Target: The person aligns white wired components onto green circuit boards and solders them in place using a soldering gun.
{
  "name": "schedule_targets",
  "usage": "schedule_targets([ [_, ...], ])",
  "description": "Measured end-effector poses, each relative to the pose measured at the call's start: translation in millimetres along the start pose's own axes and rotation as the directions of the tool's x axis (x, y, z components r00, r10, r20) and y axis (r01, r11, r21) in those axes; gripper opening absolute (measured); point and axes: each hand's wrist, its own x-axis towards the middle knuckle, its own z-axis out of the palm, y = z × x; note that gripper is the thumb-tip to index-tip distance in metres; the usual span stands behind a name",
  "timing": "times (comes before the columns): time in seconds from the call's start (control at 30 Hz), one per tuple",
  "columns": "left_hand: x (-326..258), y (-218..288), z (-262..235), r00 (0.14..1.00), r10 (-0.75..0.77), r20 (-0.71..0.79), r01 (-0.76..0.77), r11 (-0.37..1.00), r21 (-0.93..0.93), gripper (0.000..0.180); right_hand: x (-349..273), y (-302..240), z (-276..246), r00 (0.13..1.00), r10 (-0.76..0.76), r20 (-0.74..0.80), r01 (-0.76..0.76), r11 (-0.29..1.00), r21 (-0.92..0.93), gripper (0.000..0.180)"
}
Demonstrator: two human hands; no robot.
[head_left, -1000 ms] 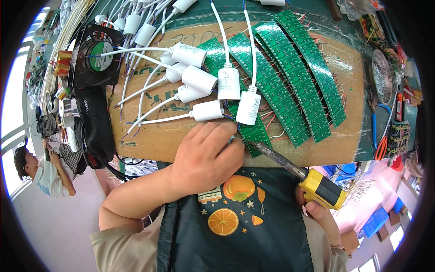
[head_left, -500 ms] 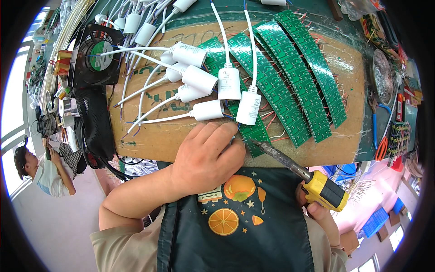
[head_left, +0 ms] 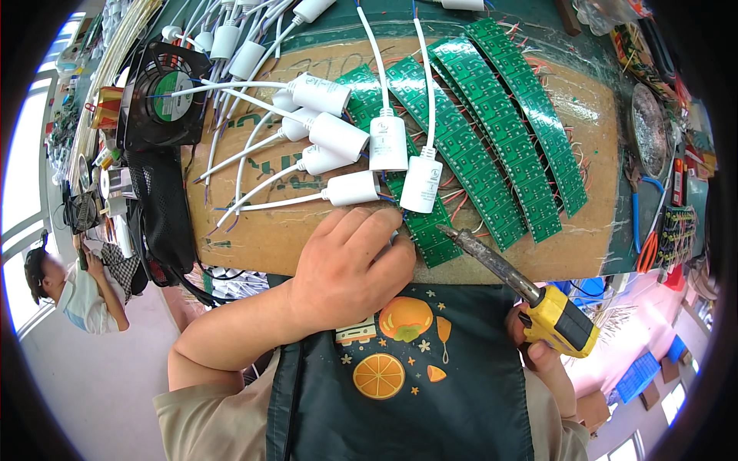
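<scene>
Left hand (head_left: 350,269) presses curled fingers on the near end of a green board strip (head_left: 419,223); right hand (head_left: 542,353) grips the yellow iron (head_left: 523,288) handle. The iron looks stiff, hot-tipped, best held by that handle; its long axis points to 10 o'clock. White capacitors (head_left: 388,146) lie at 12.

Free: bare cardboard sheet (head_left: 254,230) left of the left hand (head_left: 350,265).
Blocked: white capacitors (head_left: 388,142), green circuit strips (head_left: 492,138) ahead.
</scene>
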Motion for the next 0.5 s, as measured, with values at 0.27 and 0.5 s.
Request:
schedule_targets([
  [0.27,-0.4,-3.7,-1.1,0.999,0.033,0.012,-0.033,0.998,0.045,0.024,-7.1,-0.1,-5.5,0.998,0.057,-0.039,-0.061,0.992,-0.107,0.086],
  [0.5,0.0,-1.2,-13.4,1.000,-0.011,0.017,0.010,0.998,0.070,0.041,3.8,-9.2,1.6,0.995,0.047,-0.085,-0.051,0.998,-0.043,0.082],
])
